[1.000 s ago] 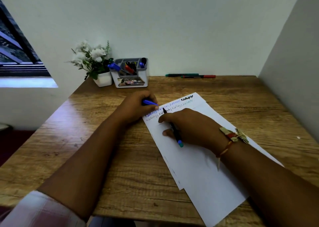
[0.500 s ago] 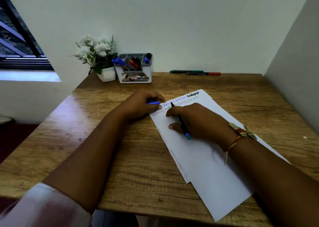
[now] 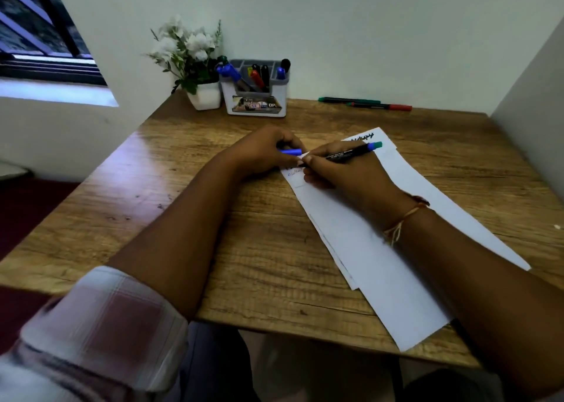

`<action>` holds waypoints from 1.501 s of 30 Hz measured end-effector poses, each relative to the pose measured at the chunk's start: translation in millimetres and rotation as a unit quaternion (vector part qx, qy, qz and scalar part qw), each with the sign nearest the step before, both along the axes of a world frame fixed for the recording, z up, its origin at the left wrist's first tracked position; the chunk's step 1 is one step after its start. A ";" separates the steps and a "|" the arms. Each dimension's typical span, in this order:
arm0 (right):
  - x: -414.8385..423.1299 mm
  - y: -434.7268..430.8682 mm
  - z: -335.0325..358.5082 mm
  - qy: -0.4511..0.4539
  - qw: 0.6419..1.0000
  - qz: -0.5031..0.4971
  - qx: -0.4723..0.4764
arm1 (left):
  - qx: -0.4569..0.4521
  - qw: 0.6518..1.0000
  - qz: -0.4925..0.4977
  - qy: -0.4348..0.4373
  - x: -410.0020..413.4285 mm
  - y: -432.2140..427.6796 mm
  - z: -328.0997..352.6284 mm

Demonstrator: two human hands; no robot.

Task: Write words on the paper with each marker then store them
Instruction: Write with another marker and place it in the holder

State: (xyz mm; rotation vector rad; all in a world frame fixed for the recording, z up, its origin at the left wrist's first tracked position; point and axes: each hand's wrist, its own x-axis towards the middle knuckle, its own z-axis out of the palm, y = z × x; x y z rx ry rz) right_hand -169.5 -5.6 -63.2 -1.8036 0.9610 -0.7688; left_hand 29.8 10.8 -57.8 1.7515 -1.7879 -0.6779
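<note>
White paper (image 3: 381, 249) lies slanted on the wooden table (image 3: 171, 206), with handwritten lines near its far end. My right hand (image 3: 341, 175) grips a black marker (image 3: 345, 154) with a blue-green end; the marker lies almost level, its tip pointing left toward my left hand. My left hand (image 3: 262, 154) pinches the blue cap (image 3: 290, 151) at the paper's top left corner. Cap and marker tip are close together; I cannot tell whether they touch.
A grey and white marker holder (image 3: 256, 102) with several markers stands at the back, beside a white pot of white flowers (image 3: 195, 62). A green marker (image 3: 348, 99) and a red-ended marker (image 3: 381, 106) lie along the back wall. A wall closes the right side.
My right hand has turned the marker from the writing position to nearly level, its coloured end now pointing right, its tip brought toward the blue cap in my left hand.
</note>
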 end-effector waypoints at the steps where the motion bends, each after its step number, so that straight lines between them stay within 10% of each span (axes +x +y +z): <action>1: 0.4 -1.4 -0.9 0.018 1.000 0.000 -0.015 | 0.003 1.000 0.001 -0.001 -0.3 0.0 0.1; 45: 7.2 -6.4 -8.7 0.108 0.991 -0.005 -0.082 | 0.068 0.997 -0.030 0.020 9.1 2.9 6.0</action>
